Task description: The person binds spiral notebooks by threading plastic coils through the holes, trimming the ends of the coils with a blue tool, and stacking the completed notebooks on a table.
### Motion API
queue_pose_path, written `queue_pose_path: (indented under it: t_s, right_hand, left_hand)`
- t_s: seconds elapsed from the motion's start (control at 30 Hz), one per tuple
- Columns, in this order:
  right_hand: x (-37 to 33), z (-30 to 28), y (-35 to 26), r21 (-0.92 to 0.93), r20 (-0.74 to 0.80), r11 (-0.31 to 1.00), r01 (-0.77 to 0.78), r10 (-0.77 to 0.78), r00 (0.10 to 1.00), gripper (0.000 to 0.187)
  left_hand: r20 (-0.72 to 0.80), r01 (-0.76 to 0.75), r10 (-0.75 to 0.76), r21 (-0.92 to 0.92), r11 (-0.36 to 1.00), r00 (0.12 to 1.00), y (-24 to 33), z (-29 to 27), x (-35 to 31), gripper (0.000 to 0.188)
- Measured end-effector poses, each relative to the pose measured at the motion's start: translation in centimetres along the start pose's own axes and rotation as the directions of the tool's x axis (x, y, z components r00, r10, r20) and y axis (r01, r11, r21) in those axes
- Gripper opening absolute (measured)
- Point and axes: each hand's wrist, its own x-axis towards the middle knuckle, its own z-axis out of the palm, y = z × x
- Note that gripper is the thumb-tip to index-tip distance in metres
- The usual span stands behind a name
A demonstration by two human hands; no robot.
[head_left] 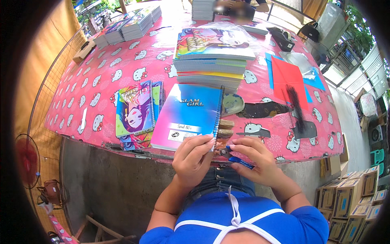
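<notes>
A spiral notebook [189,118] with a blue-to-pink cover lies at the table's near edge, its black coil along the right side. My left hand [194,156] pinches its lower right corner by the coil's end. In my right hand [254,158] are blue-handled pliers [240,162], their jaws beside that coil end; whether they touch the wire I cannot tell. To the left lies a small pile of illustrated notebooks [135,112]. A tall stack of notebooks [211,61] stands just beyond the one I hold.
Loose black coils [295,105] lie on the right, near red plastic sheets [286,77] and a tape dispenser [281,38]. More notebook stacks [128,26] stand at the far left. A person [237,6] sits across the pink table [101,65]. Cardboard boxes [349,195] are piled at the lower right.
</notes>
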Motion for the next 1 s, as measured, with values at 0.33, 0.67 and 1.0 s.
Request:
queue_pose_path:
  t_s: [0.33,0.67,1.0]
  right_hand:
    - [0.2,0.8,-0.4,0.059,0.023,0.996,-0.066,0.065,0.998,0.045]
    - [0.4,1.6,0.7,0.793,0.25,0.472,-0.385,0.325,0.912,0.032]
    - [-4.0,0.1,13.1,-0.538,-0.263,0.768,-0.348,0.239,0.935,0.038]
  left_hand:
    - [-0.014,0.011,-0.011,0.003,1.0,1.0,0.0,-0.2,-0.1,0.026]
    - [-0.042,-0.104,0.119,0.257,0.961,0.992,-0.4,-2.2,0.9,0.02]
    - [-0.814,0.62,-0.308,0.08,0.78,0.493,-15.4,-14.7,-1.8,0.02]
